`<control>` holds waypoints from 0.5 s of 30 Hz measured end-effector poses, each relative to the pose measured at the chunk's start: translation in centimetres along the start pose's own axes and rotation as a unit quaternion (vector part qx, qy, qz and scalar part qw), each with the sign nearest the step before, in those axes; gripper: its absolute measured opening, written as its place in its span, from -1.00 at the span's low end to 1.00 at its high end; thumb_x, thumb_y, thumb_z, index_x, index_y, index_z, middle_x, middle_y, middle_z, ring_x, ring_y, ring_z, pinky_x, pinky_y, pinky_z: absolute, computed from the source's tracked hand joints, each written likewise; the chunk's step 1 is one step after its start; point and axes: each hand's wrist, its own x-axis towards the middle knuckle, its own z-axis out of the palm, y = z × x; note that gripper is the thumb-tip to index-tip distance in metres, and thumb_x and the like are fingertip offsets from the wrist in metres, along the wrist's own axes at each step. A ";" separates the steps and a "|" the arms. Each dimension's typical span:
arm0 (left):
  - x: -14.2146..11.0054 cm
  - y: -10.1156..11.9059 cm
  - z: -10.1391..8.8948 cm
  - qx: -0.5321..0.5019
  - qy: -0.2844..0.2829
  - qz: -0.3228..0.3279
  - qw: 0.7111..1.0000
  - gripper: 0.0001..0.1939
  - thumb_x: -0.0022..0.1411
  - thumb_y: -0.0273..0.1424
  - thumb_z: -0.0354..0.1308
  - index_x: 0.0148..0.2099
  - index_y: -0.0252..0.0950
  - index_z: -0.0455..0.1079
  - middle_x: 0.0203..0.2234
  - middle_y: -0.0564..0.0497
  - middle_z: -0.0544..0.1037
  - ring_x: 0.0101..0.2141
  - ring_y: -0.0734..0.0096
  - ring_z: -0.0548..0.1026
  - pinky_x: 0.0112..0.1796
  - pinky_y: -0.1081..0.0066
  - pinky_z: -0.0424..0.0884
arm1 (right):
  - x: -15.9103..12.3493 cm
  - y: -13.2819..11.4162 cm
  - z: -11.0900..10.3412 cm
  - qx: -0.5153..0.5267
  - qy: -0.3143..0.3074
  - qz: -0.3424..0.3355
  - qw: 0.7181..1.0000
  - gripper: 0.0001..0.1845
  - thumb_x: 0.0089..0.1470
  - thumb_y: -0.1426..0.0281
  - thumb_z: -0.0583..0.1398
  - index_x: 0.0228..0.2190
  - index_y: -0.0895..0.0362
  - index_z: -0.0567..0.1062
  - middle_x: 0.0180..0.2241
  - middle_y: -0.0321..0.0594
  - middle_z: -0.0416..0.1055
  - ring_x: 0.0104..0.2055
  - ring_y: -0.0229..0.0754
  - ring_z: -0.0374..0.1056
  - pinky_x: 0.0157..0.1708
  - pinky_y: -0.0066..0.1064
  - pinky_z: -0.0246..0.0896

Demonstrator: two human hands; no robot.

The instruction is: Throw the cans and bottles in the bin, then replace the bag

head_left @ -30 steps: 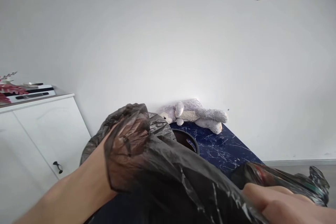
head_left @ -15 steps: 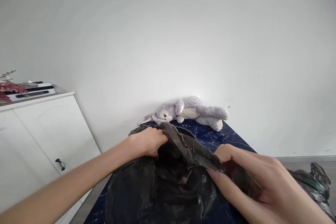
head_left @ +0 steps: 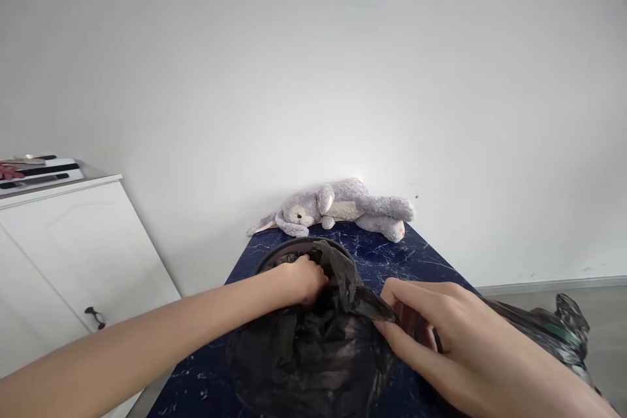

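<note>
A thin black garbage bag (head_left: 313, 362) hangs bunched over a round bin, whose dark rim (head_left: 280, 249) shows at its far side. My left hand (head_left: 304, 279) is closed in a fist at the bag's mouth, its fingers around the gathered plastic. Between thumb and fingers, my right hand (head_left: 455, 333) pinches the bag's right edge. Most of the bin's body is hidden behind the bag and my left forearm.
A plush rabbit (head_left: 343, 206) lies on its side at the far end of the blue marbled table (head_left: 198, 379), against the wall. To the left stands a white cabinet (head_left: 98, 241). More crumpled black plastic (head_left: 563, 330) is at the right.
Both hands have stayed on the bag while its near part has drawn inward and lower. More of the bin's rim shows now, and my left hand has shifted right and slightly down.
</note>
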 end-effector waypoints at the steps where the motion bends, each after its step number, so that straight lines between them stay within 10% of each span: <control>1: 0.2 0.3 0.6 0.014 -0.028 -0.007 0.999 -0.81 0.21 -0.38 0.45 -0.14 -0.30 0.59 -0.08 -0.14 0.69 0.01 0.08 0.62 0.15 0.02 0.46 | 0.1 0.3 0.2 -0.011 -0.008 0.012 1.000 -0.66 0.34 0.33 0.08 -0.49 0.02 0.13 -0.56 -0.40 0.31 -0.56 -0.24 0.13 -0.55 -0.35 -0.08; 8: -0.7 1.3 0.0 0.051 -0.128 -0.043 0.989 -0.80 0.44 -0.29 0.30 0.02 -0.27 0.55 0.04 -0.10 0.60 0.05 0.17 0.57 0.12 0.05 0.50 | 0.9 1.9 1.2 -0.062 -0.012 0.077 0.995 -0.67 0.36 0.25 0.04 -0.47 0.02 0.15 -0.56 -0.37 0.35 -0.55 -0.17 0.13 -0.47 -0.28 -0.13; 15: -6.6 -0.2 -7.5 0.041 0.017 -0.115 0.992 -0.75 0.22 -0.27 0.45 -0.19 -0.33 0.57 -0.10 -0.24 0.65 -0.05 -0.02 0.59 0.07 0.09 0.45 | 2.1 2.6 0.9 -0.061 -0.015 0.179 0.982 -0.76 0.35 0.18 0.00 -0.35 -0.04 0.32 -0.43 -0.28 0.46 -0.37 -0.03 0.34 -0.39 -0.27 0.04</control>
